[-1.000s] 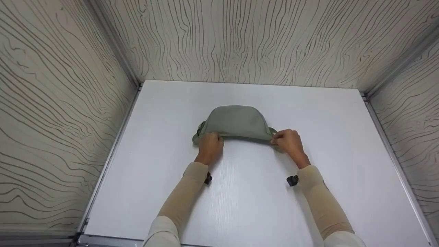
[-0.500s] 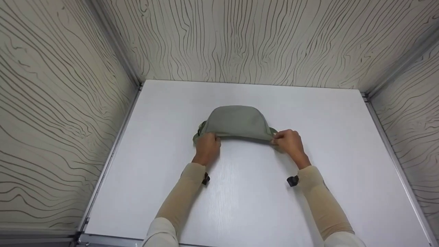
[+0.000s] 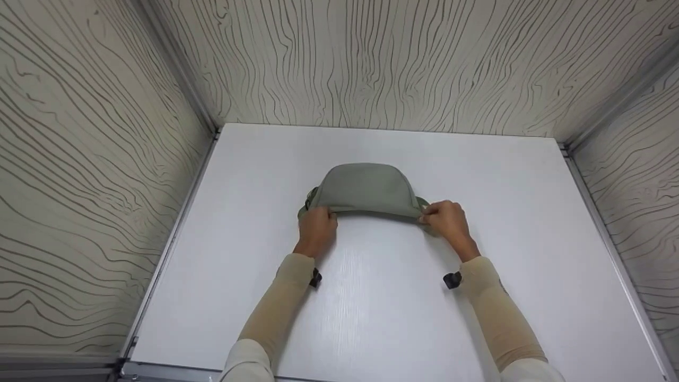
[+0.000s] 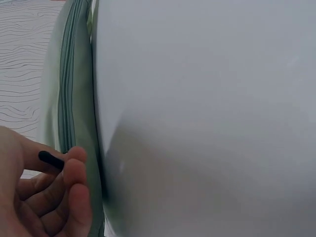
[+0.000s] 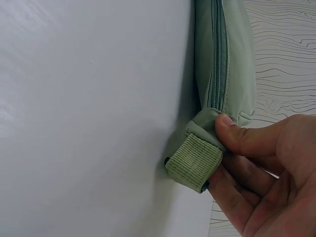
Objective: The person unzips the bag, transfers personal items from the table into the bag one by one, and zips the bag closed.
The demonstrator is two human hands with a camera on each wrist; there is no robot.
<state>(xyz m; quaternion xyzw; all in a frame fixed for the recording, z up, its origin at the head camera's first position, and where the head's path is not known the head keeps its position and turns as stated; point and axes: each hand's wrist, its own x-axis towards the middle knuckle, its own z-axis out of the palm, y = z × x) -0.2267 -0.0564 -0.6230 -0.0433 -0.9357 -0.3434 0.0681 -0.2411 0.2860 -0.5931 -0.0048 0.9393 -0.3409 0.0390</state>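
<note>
A sage-green waist bag (image 3: pixel 366 185) lies on the white table, its rounded side away from me and its zipper edge towards me. My left hand (image 3: pixel 316 231) is at the left end of that edge. In the left wrist view, its thumb and fingers pinch the black zipper pull (image 4: pixel 51 160), with the zipper (image 4: pixel 67 84) running up from it. My right hand (image 3: pixel 448 220) pinches the bag's right end, thumb on top. Beside those fingers, in the right wrist view, is the ribbed green webbing strap (image 5: pixel 195 160). Fingers hide the zipper's left end.
The white table (image 3: pixel 382 318) extends around the bag on every side. Wood-grain patterned panels (image 3: pixel 350 63) enclose it at the back, left and right, with grey metal rails (image 3: pixel 175 69) at the corners.
My left hand has slid a little to the left along the bag's near edge, with the zipper pull. The bag and my right hand have stayed in place.
</note>
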